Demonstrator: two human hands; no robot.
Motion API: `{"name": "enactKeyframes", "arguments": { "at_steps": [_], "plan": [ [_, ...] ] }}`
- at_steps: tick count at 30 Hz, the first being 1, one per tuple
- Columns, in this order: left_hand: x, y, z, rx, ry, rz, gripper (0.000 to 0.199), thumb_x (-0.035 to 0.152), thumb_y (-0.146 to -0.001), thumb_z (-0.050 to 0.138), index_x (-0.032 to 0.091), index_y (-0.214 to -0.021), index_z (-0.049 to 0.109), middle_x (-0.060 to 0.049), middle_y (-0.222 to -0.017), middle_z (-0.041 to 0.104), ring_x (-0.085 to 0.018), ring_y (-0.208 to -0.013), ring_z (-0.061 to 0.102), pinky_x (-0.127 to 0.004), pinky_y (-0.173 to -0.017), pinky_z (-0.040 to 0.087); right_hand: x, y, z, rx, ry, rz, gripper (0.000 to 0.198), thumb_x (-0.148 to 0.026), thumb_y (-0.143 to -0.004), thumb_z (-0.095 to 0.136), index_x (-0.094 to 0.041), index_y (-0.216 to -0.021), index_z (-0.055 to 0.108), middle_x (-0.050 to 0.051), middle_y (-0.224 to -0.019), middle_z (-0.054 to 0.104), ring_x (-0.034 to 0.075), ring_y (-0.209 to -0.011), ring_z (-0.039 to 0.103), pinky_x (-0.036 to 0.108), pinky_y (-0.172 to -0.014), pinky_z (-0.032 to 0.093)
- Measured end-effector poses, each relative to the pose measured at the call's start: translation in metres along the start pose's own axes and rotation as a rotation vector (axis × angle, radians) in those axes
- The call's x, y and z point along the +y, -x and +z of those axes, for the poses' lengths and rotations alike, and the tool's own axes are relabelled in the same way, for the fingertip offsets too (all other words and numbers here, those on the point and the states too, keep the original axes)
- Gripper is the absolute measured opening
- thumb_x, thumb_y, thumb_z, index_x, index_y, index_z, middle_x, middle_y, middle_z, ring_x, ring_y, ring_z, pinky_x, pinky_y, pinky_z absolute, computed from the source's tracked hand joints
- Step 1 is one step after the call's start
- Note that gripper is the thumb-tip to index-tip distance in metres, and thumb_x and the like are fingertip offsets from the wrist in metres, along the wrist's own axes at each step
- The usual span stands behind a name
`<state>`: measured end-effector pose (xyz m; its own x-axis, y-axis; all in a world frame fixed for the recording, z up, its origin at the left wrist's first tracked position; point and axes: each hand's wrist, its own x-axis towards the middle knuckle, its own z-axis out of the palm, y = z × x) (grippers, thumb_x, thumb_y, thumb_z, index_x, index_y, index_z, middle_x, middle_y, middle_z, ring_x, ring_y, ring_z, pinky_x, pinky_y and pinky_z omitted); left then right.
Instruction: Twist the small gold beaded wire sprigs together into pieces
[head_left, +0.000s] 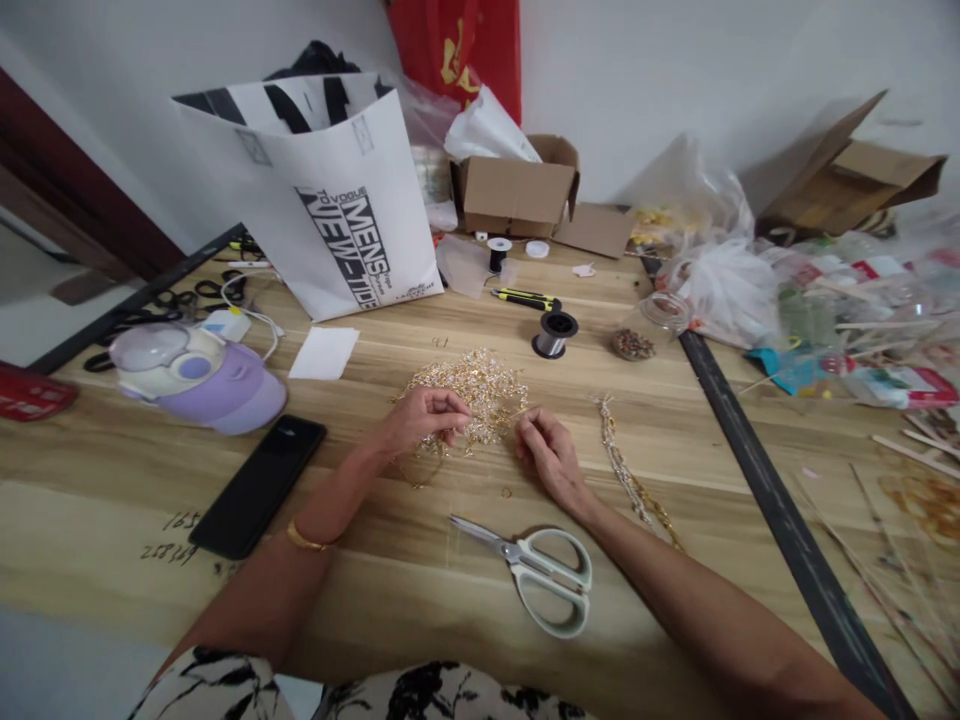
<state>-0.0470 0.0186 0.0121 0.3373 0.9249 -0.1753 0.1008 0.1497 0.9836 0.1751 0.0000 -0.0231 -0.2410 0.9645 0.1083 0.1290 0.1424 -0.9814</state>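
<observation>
A loose pile of small gold and silver beads or links [491, 380] lies on the wooden table [420, 620]. At its left edge, my left hand [427, 415] is closed in a pinch; whatever is between its fingertips is too small to name. Just right of the pile, my right hand [549, 455] also pinches, with a thin pale line at its fingertips that I cannot identify. Silver and gold strands [634, 475] stretch along the table to the right of that hand. Below both hands rest scissors [540, 570] with pale handles.
A black phone [259, 487] and purple-white device [202, 378] lie left. Behind stand a white bag [337, 200], cardboard box [514, 195], wire spool [554, 335], yellow-black cutter [526, 299] and jar of beads [634, 343]. A dark strip [780, 500] crosses the right side.
</observation>
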Motion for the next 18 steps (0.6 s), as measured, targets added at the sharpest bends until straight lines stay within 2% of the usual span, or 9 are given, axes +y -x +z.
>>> {"name": "enactKeyframes", "arguments": {
  "at_steps": [8,12,18],
  "plan": [
    [0.007,0.0003,-0.002,-0.144,-0.125,-0.008,0.024,0.037,-0.077,0.064,0.013,-0.075,0.064,-0.005,-0.069,0.067,-0.011,-0.052,0.062,-0.022,-0.051,0.051,0.0019,-0.0018,-0.0001,0.012,-0.043,-0.005,0.031,-0.045,-0.09,0.044,-0.019,-0.073,0.046,-0.004,-0.057,0.046,0.011,-0.051,0.043,0.024,-0.05,0.035],
    [0.0051,-0.0004,-0.0031,-0.144,-0.17,0.009,0.022,0.034,-0.078,0.063,0.013,-0.081,0.067,-0.005,-0.07,0.066,-0.012,-0.058,0.062,-0.024,-0.055,0.053,0.0023,-0.0029,-0.0002,0.014,-0.05,-0.028,0.03,-0.044,-0.089,0.047,-0.018,-0.075,0.049,-0.004,-0.058,0.045,0.011,-0.052,0.042,0.023,-0.05,0.034],
    [0.0024,0.0011,-0.0057,-0.127,-0.274,-0.004,0.021,0.031,-0.08,0.06,0.013,-0.089,0.067,-0.005,-0.072,0.067,-0.012,-0.053,0.062,-0.023,-0.052,0.05,0.0033,-0.0078,-0.0008,0.046,-0.183,0.028,0.03,-0.046,-0.087,0.051,-0.018,-0.074,0.048,-0.005,-0.053,0.043,0.009,-0.045,0.039,0.022,-0.043,0.031]
  ]
}}
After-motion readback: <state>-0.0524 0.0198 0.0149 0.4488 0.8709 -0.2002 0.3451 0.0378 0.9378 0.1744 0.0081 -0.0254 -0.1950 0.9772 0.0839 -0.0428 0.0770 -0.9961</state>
